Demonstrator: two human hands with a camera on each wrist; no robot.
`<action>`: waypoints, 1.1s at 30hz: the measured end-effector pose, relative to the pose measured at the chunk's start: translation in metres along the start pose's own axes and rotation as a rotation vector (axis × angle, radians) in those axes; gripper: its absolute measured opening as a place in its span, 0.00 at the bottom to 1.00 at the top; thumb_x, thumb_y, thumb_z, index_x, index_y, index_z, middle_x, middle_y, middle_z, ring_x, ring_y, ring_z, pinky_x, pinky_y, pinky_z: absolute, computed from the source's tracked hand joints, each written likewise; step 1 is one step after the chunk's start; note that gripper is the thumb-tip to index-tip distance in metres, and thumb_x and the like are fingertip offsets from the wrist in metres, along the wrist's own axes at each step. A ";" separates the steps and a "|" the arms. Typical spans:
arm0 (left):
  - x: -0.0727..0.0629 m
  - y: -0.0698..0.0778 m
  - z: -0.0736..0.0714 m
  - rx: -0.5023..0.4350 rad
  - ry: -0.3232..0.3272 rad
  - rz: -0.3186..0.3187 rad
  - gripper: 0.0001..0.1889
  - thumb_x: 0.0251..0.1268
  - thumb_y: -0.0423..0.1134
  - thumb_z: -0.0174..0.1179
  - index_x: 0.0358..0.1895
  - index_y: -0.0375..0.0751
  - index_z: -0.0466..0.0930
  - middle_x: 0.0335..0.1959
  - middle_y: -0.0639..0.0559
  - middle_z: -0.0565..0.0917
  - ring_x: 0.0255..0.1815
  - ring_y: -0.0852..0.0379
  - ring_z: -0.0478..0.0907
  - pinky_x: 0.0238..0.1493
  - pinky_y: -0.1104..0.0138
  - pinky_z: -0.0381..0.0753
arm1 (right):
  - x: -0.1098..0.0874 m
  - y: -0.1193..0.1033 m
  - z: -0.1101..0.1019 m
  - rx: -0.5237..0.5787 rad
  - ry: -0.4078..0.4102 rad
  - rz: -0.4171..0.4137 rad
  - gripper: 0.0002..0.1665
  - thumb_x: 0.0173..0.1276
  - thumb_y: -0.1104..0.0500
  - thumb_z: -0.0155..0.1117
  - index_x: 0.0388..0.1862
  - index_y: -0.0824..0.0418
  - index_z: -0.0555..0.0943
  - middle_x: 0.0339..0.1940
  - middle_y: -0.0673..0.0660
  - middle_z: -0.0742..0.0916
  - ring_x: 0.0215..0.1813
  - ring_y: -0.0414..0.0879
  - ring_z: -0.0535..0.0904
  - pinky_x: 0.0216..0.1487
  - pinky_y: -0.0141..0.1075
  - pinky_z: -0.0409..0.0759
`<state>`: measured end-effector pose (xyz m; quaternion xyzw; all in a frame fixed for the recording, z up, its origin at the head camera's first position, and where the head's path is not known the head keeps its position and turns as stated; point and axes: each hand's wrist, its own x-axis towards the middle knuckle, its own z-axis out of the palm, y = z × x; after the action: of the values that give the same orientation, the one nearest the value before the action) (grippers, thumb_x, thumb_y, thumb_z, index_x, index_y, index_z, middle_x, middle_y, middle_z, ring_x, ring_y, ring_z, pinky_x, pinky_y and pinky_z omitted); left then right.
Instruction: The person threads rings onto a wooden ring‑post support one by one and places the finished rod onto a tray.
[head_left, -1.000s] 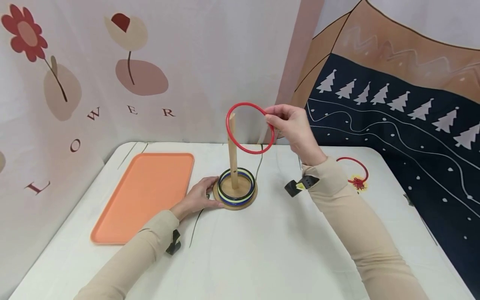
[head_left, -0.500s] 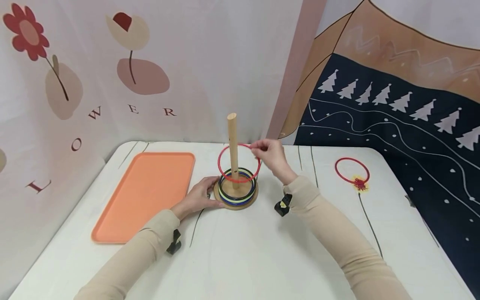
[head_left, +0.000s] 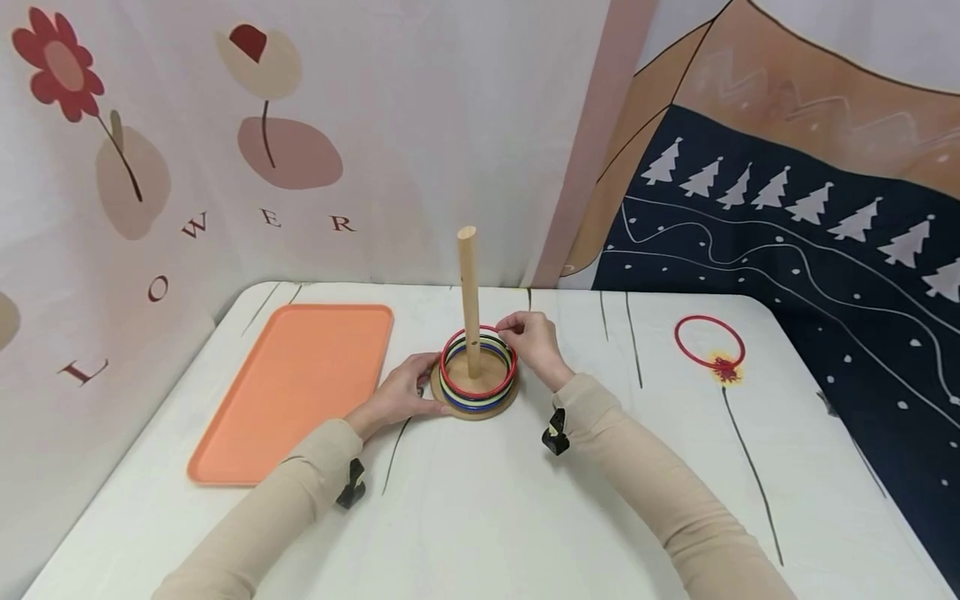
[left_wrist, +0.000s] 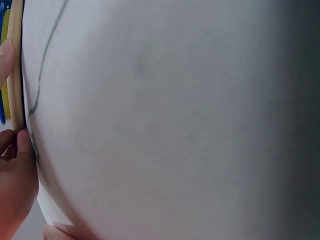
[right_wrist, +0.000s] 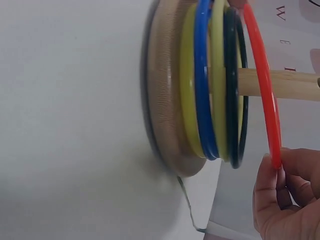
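A wooden ring-toss stand [head_left: 468, 292] with a round base and tall post stands mid-table. Stacked round its post lie yellow, blue, pale-green and dark rings [right_wrist: 232, 90]. My left hand [head_left: 401, 392] grips the base's left edge, thumb at the front; part of it shows in the left wrist view beside the wooden base [left_wrist: 16, 75]. My right hand [head_left: 534, 342] pinches a red ring [right_wrist: 267, 100] by its right side between thumb and fingers. That ring encircles the post just above the dark ring, slightly tilted, with a gap showing in the right wrist view.
An orange tray [head_left: 292, 392] lies to the left of the stand. Another red ring [head_left: 678, 337] lies on the white cloth [head_left: 480, 500] at the right, overlapping a printed flower. Printed fabric hangs along the table's back and right side.
My right hand has brought the red ring from beside the post's top down round it to just above the stacked rings. My left hand stays at the base.
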<state>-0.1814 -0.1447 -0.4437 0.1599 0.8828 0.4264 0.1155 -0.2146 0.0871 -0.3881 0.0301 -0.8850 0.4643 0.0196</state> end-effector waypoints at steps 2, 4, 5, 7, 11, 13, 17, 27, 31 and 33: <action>0.000 0.000 0.000 0.008 -0.002 0.000 0.49 0.41 0.42 0.76 0.69 0.32 0.59 0.68 0.38 0.63 0.67 0.46 0.64 0.69 0.59 0.69 | 0.000 0.001 0.001 -0.010 0.001 0.000 0.04 0.62 0.67 0.63 0.33 0.65 0.85 0.32 0.58 0.87 0.33 0.44 0.78 0.30 0.26 0.76; -0.001 0.001 -0.001 0.011 -0.003 -0.001 0.50 0.40 0.43 0.77 0.69 0.33 0.59 0.68 0.38 0.63 0.66 0.46 0.65 0.68 0.58 0.70 | 0.000 0.002 0.003 -0.019 0.002 -0.002 0.04 0.62 0.67 0.63 0.33 0.65 0.85 0.31 0.58 0.87 0.33 0.44 0.78 0.29 0.26 0.76; -0.001 0.001 -0.001 0.010 -0.002 -0.001 0.50 0.40 0.43 0.77 0.69 0.33 0.60 0.68 0.39 0.64 0.66 0.46 0.65 0.68 0.59 0.70 | 0.000 0.002 0.003 -0.025 0.004 -0.006 0.04 0.62 0.67 0.63 0.33 0.65 0.85 0.31 0.58 0.87 0.32 0.44 0.78 0.29 0.26 0.76; -0.001 0.000 -0.001 0.013 0.000 0.017 0.50 0.40 0.44 0.77 0.69 0.33 0.60 0.66 0.38 0.65 0.65 0.46 0.66 0.67 0.58 0.71 | 0.000 0.002 0.005 -0.039 0.009 -0.007 0.04 0.62 0.67 0.63 0.33 0.64 0.85 0.31 0.58 0.87 0.32 0.44 0.78 0.30 0.27 0.76; -0.001 0.000 0.000 0.017 0.000 0.041 0.50 0.40 0.45 0.77 0.68 0.31 0.60 0.65 0.37 0.66 0.64 0.45 0.67 0.65 0.58 0.73 | 0.000 0.002 0.006 -0.068 0.018 0.006 0.04 0.62 0.67 0.64 0.33 0.64 0.85 0.32 0.57 0.87 0.33 0.44 0.78 0.32 0.29 0.78; -0.001 0.000 0.000 0.015 0.000 0.040 0.50 0.40 0.45 0.77 0.68 0.31 0.60 0.65 0.37 0.65 0.65 0.45 0.67 0.65 0.58 0.73 | -0.001 0.002 0.007 -0.076 0.020 0.016 0.04 0.62 0.67 0.64 0.33 0.64 0.85 0.32 0.57 0.87 0.34 0.45 0.79 0.33 0.30 0.79; 0.000 0.000 0.000 0.008 0.001 0.036 0.50 0.40 0.45 0.77 0.68 0.31 0.60 0.66 0.37 0.65 0.65 0.45 0.66 0.66 0.58 0.72 | 0.000 0.002 0.008 -0.087 0.024 0.024 0.04 0.62 0.66 0.64 0.33 0.64 0.85 0.32 0.57 0.88 0.34 0.45 0.80 0.34 0.32 0.80; 0.000 0.000 0.000 0.007 0.003 0.032 0.51 0.39 0.44 0.77 0.69 0.31 0.59 0.65 0.37 0.65 0.65 0.45 0.67 0.65 0.58 0.72 | 0.000 0.010 0.009 -0.092 0.016 -0.006 0.04 0.61 0.66 0.65 0.32 0.64 0.85 0.31 0.57 0.88 0.31 0.45 0.79 0.31 0.29 0.78; 0.000 -0.001 0.000 0.003 0.001 0.026 0.50 0.40 0.44 0.77 0.68 0.31 0.60 0.66 0.37 0.65 0.65 0.45 0.67 0.65 0.58 0.73 | 0.001 0.012 0.010 -0.087 0.022 0.000 0.04 0.61 0.65 0.65 0.32 0.64 0.86 0.30 0.57 0.88 0.31 0.44 0.79 0.29 0.27 0.75; 0.000 -0.001 0.000 -0.005 -0.002 0.025 0.51 0.40 0.44 0.77 0.68 0.30 0.59 0.65 0.37 0.65 0.65 0.45 0.67 0.65 0.59 0.73 | 0.001 0.012 0.011 -0.076 0.021 0.012 0.05 0.62 0.64 0.65 0.33 0.64 0.86 0.31 0.57 0.88 0.32 0.45 0.79 0.30 0.27 0.76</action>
<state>-0.1817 -0.1454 -0.4446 0.1710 0.8795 0.4300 0.1113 -0.2162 0.0850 -0.4042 0.0194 -0.9019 0.4307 0.0273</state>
